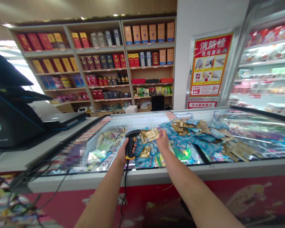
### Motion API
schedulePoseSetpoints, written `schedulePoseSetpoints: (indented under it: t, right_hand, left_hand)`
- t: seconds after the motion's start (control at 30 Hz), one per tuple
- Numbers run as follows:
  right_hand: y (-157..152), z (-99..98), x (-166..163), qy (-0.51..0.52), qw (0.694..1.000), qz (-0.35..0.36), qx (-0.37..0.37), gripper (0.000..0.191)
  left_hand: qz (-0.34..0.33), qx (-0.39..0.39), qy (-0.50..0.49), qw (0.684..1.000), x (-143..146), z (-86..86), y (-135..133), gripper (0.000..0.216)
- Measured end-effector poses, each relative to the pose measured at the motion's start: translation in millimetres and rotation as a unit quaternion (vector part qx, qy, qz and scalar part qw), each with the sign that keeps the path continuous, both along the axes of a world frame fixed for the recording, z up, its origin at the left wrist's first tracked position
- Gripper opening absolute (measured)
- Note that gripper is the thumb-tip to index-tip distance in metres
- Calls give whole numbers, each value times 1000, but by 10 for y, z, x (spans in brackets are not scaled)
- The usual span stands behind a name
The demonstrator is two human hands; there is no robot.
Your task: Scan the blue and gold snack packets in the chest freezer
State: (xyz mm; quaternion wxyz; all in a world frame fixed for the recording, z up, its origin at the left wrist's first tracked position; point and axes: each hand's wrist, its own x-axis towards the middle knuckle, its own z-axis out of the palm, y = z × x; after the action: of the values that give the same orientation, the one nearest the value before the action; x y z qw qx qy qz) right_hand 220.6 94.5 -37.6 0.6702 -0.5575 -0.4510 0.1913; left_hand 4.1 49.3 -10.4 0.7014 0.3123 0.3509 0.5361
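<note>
My left hand (124, 151) is closed round the grip of a black and yellow barcode scanner (131, 141), whose head points right. My right hand (163, 141) pinches a small gold foil packet (149, 135) and holds it just in front of the scanner head. Both hands hover over the glass lid of a chest freezer (156, 172). A heap of blue and gold packets (204, 134) lies on the glass to the right of my right hand, and a smaller bunch of blue packets (144, 156) lies under my hands.
A black till terminal (11, 117) and tangled cables (30, 177) stand on the counter at left. Shelves of boxed goods (104, 63) line the back wall. A red fire-hose poster (210, 65) hangs on the pillar; an open chiller (268, 66) stands at right.
</note>
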Motion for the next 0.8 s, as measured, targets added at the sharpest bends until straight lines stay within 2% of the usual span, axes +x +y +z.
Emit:
schedulePoseSetpoints:
  t: [0.17, 0.3, 0.4, 0.53, 0.67, 0.8]
  right_hand:
    - [-18, 13, -46, -3, 999, 36, 7, 38]
    - [-8, 24, -56, -14, 998, 69, -1, 28]
    - [-13, 14, -55, -58, 992, 108, -19, 21]
    - [-28, 0, -39, -91, 991, 97, -33, 16]
    - [-29, 14, -29, -2, 997, 62, -36, 13]
    - [-30, 30, -66, 128, 982, 119, -67, 8]
  left_hand:
    - [-5, 9, -4, 1000, 3, -5, 9, 40]
    - [-1, 5, 2, 1000, 4, -3, 8, 38]
    - [5, 5, 1, 1000, 5, -9, 4, 38]
    - [5, 13, -3, 1000, 15, -14, -10, 40]
    - [5, 9, -3, 1000, 30, -2, -25, 41]
    - [2, 15, -3, 1000, 25, -10, -21, 41]
